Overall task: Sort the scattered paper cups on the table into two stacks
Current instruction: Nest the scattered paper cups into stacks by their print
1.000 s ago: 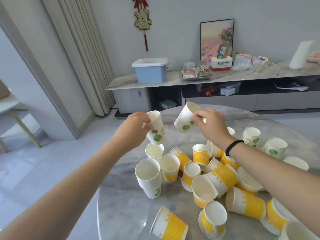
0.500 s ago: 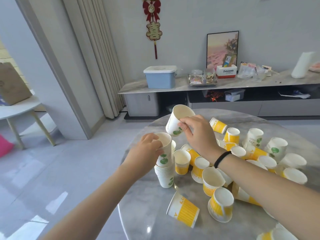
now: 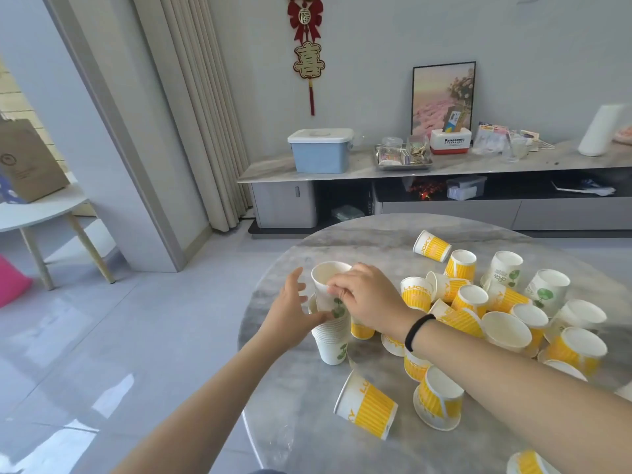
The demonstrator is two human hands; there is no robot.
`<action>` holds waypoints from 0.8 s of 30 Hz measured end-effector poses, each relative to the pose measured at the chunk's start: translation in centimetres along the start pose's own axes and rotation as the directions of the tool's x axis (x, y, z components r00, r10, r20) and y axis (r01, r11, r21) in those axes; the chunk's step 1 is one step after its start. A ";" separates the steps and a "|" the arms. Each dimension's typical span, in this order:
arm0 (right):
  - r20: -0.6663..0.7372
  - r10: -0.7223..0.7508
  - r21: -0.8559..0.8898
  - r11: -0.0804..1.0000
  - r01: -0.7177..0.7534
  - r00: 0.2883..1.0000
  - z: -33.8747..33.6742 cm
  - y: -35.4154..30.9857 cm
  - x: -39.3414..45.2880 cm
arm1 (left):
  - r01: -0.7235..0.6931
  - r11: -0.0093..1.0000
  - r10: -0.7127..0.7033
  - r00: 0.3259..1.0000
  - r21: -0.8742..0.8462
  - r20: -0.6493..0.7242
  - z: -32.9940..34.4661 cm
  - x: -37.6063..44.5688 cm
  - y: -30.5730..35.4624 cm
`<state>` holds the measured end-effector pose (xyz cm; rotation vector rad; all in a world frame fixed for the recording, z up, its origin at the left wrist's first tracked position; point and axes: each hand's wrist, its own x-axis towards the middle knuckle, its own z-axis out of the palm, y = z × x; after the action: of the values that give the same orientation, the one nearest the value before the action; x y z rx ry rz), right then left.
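Note:
On the left part of the round marble table (image 3: 345,239) stands a stack of white cups with green print (image 3: 331,343). My right hand (image 3: 367,299) pinches one more white green-print cup (image 3: 326,283) upright, its base set into the stack's top. My left hand (image 3: 290,311) is beside the stack with fingers spread, the thumb touching the stack's side. Several yellow striped cups lie scattered to the right, one on its side (image 3: 367,407) near the front. Two white green-print cups (image 3: 504,271) (image 3: 547,289) sit upside down at the far right.
The table's left edge runs just left of the stack, with open floor beyond. A long sideboard (image 3: 444,169) with a blue box (image 3: 319,152) and a metal tray stands behind. A small side table (image 3: 41,213) with a paper bag is at far left.
My left hand set its white cup on the stack and let go. My right hand lowered its white cup from above onto the stack's top. The view shifted left.

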<state>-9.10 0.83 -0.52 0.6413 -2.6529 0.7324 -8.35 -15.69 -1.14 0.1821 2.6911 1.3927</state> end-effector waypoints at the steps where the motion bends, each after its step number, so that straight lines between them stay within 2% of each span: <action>1: 0.075 0.017 -0.006 1.000 -0.017 0.997 0.5 0.1 -0.2 | 0.007 1.000 -0.006 1.000 -0.018 0.028 0.1 0.1 -0.1; 4: 0.298 0.035 -0.060 0.998 -0.017 0.954 1.8 0.6 -0.5 | -0.012 0.999 0.009 0.998 0.034 0.070 0.4 0.1 -0.5; 6: 0.327 0.005 -0.065 0.998 0.018 0.945 2.0 0.8 -0.8 | -0.024 0.995 0.017 0.997 0.096 0.071 0.6 -0.1 -0.7; 9: 0.247 -0.025 -0.008 1.000 0.027 0.969 1.6 1.1 -1.1 | -0.034 0.985 0.023 0.998 0.172 0.061 0.5 -0.5 -0.3; 13: 0.112 0.008 0.031 0.999 -0.012 0.994 -0.4 1.4 -1.6 | -0.095 0.942 0.083 0.995 0.321 0.050 0.5 -1.1 1.3; 18: 0.076 0.052 -0.019 0.999 -0.051 0.996 -3.9 3.1 -3.5 | -0.168 0.887 0.162 0.986 0.430 0.051 2.4 -1.3 4.9; 21: 0.075 0.108 -0.107 0.989 -0.100 0.991 -6.3 5.1 -5.2 | -0.246 0.851 0.234 0.969 0.465 0.083 4.7 -1.0 7.3; 24: 0.025 0.226 -0.161 0.962 -0.219 0.974 -9.0 8.7 -8.0 | -0.297 0.837 0.270 0.955 0.459 0.125 8.9 0.0 10.3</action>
<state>-5.07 15.14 0.11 0.3233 -2.8179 0.5631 -6.47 -2.63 2.16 0.6758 2.9971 0.7228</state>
